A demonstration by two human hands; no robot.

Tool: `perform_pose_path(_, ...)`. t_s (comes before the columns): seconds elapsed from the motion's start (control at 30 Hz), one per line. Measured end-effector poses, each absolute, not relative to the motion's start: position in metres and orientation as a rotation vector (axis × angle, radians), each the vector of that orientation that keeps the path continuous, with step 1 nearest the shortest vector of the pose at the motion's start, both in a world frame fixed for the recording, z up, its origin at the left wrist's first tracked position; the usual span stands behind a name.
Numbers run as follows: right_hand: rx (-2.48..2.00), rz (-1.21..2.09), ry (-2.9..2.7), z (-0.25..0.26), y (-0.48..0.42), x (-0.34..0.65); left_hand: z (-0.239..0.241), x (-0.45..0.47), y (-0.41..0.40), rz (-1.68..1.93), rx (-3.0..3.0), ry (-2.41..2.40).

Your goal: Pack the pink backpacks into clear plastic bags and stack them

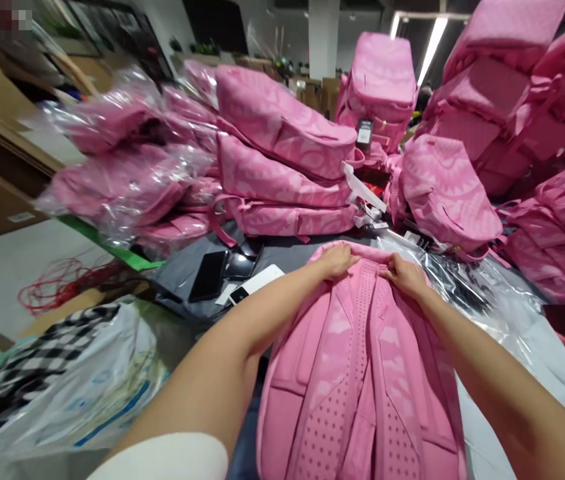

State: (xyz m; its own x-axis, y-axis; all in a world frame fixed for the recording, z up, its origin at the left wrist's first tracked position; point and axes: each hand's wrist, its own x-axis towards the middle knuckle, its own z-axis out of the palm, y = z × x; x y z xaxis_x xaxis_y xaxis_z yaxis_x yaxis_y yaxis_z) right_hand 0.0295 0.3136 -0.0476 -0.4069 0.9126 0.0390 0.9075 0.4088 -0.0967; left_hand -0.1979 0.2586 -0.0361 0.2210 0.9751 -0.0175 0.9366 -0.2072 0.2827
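A pink backpack [357, 380] lies back side up on the table in front of me, its perforated padding and shoulder straps facing me. My left hand [338, 259] grips its top edge at the far end. My right hand [405, 275] grips the same top edge just to the right, near the strap roots. A clear plastic bag [467, 287] lies spread under and to the right of the backpack.
Stacks of pink backpacks [282, 153], some in clear bags [122, 180], fill the far table. More are piled at the right [522, 100]. Two dark phones [208, 275] and a white device [257, 281] lie left of the backpack. A white plastic bag [72, 387] sits at the lower left.
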Motion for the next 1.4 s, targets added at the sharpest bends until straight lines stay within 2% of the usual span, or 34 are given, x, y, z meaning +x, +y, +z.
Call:
perform_pose_path(0.17,-1.722,0.022,-2.461,-0.059,0.311,0.018,-0.037,-0.161,0.198,0.153,2.136,1.752)
perform_pose_path(0.3,-1.644,-0.03,-2.507,-0.063,0.296,0.009,-0.05,-0.159,0.189,0.123,2.061,1.74)
perform_pose_path(0.53,-1.545,-0.071,-2.644,-0.023,0.328,0.04,-0.074,-0.172,0.182,0.47,2.075,1.85)
perform_pose_path(0.7,-1.611,0.074,-2.852,-0.038,0.389,0.031,-0.088,-0.169,0.176,0.607,2.099,1.803)
perform_pose_path(0.83,-1.671,0.062,-2.905,-0.049,0.41,0.018,-0.083,-0.168,0.19,0.515,2.093,1.773)
perform_pose_path(1.07,-1.53,-0.028,-3.037,-0.023,0.405,0.015,-0.076,-0.173,0.188,0.54,2.058,1.683)
perform_pose_path(1.27,-1.708,-0.123,-2.983,-0.035,0.408,0.014,-0.079,-0.171,0.193,0.49,2.116,1.706)
perform_pose_path(1.4,-1.692,-0.137,-2.975,-0.021,0.392,-0.01,-0.074,-0.171,0.19,0.449,2.11,1.692)
